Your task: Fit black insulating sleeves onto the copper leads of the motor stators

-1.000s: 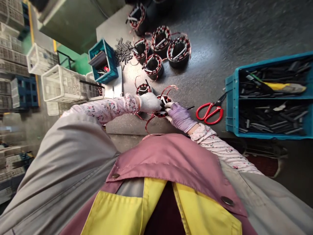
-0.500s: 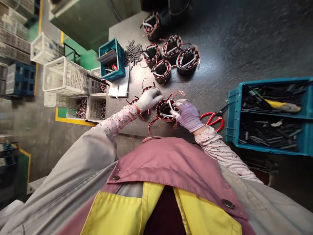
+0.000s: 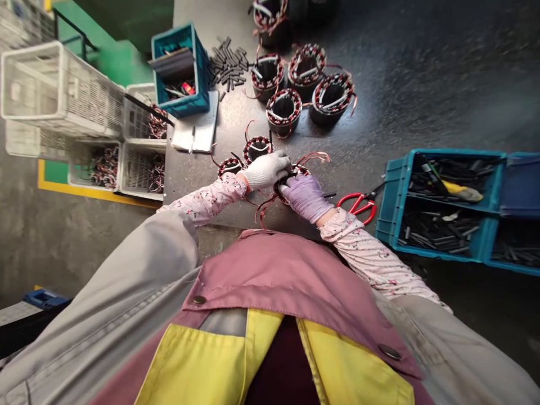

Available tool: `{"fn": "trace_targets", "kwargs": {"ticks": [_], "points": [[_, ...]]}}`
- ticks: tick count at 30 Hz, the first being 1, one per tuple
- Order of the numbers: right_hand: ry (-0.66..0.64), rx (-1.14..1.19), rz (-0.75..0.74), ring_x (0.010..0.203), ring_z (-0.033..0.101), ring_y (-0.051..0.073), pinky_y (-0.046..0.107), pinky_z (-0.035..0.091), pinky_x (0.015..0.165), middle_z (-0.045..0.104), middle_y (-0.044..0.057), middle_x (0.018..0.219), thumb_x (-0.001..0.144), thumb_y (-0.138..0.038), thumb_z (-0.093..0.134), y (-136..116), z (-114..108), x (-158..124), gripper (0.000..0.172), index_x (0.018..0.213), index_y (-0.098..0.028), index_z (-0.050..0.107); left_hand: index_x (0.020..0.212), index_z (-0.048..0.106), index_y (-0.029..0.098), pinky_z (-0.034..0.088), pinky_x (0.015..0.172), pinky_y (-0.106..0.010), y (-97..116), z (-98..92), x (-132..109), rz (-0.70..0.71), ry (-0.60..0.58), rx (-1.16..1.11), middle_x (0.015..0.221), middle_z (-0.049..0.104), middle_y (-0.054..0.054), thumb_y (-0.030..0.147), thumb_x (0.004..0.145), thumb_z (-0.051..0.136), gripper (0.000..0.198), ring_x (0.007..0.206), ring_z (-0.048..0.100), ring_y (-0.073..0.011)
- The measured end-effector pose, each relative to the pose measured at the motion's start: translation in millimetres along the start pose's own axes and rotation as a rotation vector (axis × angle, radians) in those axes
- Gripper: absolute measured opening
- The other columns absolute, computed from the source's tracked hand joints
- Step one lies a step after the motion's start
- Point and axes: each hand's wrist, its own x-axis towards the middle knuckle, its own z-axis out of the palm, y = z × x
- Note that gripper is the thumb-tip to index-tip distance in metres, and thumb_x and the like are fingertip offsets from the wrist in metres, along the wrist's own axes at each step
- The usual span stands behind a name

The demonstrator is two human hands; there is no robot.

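A wound motor stator (image 3: 295, 171) with red copper leads sits on the dark worktable (image 3: 400, 84) just in front of me. My left hand (image 3: 266, 169), in a white glove, is closed over its top left rim. My right hand (image 3: 304, 196), in a purple glove, is closed on its near right side and hides most of it. Red wire leads (image 3: 314, 156) stick out behind the hands. Two more stators (image 3: 256, 148) stand just left of my left hand.
Several stators (image 3: 304, 84) stand at the back of the table beside a pile of black sleeves (image 3: 228, 66). Red scissors (image 3: 358, 203) lie right of my hands. Blue bins (image 3: 447, 211) of black parts sit at right, a small blue bin (image 3: 179, 70) at back left, white crates (image 3: 63, 95) beyond the table.
Both hands have closed in over the stator: the left moved right onto its rim, the right covers its opening. The view shifted, so everything sits a little higher and to the left.
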Motion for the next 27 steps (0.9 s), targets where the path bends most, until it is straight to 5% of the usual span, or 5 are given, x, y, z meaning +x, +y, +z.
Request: {"fn": "trace_targets", "kwargs": {"ticks": [4, 10, 14, 21, 27], "points": [[-0.025, -0.013, 0.049, 0.100, 0.063, 0.033, 0.042, 0.043, 0.079, 0.069, 0.024, 0.108, 0.092, -0.023, 0.045, 3.8, 0.2, 13.7, 0.039, 0.113, -0.008, 0.073, 0.118, 0.067, 0.012, 0.049, 0.088, -0.033, 10.7, -1.4, 3.7, -0.050, -0.026, 0.030, 0.122, 0.063, -0.015, 0.025, 0.096, 0.043, 0.035, 0.105, 0.065, -0.0252], [0.246, 0.110, 0.456, 0.102, 0.064, 0.028, 0.037, 0.046, 0.084, 0.072, 0.015, 0.112, 0.097, -0.026, 0.035, 41.3, 9.2, -9.4, 0.044, 0.117, -0.015, 0.072, 0.120, 0.067, 0.015, 0.049, 0.090, -0.030, 15.3, -6.1, -8.9, 0.011, -0.018, 0.028, 0.126, 0.062, -0.013, 0.026, 0.096, 0.046, 0.034, 0.108, 0.065, -0.0230], [0.124, 0.040, 0.324, 0.098, 0.063, 0.027, 0.036, 0.045, 0.082, 0.071, 0.015, 0.109, 0.095, -0.031, 0.044, 39.9, 12.8, -32.8, 0.038, 0.116, -0.017, 0.072, 0.131, 0.063, 0.019, 0.050, 0.084, -0.032, 24.6, -5.4, -13.9, 0.151, -0.114, 0.079, 0.133, 0.060, -0.014, 0.036, 0.089, 0.061, 0.045, 0.107, 0.066, -0.0256], [0.045, -0.121, 0.235, 0.106, 0.054, 0.033, 0.040, 0.042, 0.079, 0.062, 0.023, 0.118, 0.095, -0.044, 0.052, 4.2, 17.9, -33.5, 0.043, 0.119, -0.013, 0.069, 0.096, 0.078, 0.016, 0.048, 0.083, -0.037, 51.8, -19.4, 23.7, 0.215, -0.489, 0.344, 0.095, 0.074, -0.012, 0.015, 0.081, 0.066, 0.019, 0.092, 0.068, -0.0286], [0.082, -0.013, 0.260, 0.111, 0.053, 0.035, 0.044, 0.041, 0.084, 0.061, 0.024, 0.120, 0.099, -0.037, 0.045, -2.9, 21.2, -29.9, 0.040, 0.117, -0.011, 0.070, 0.052, 0.065, 0.017, 0.049, 0.082, -0.034, 52.5, -20.6, 32.3, 0.162, -0.494, 0.292, 0.061, 0.067, -0.005, 0.008, 0.064, 0.076, 0.019, 0.073, 0.063, -0.0199]]}}
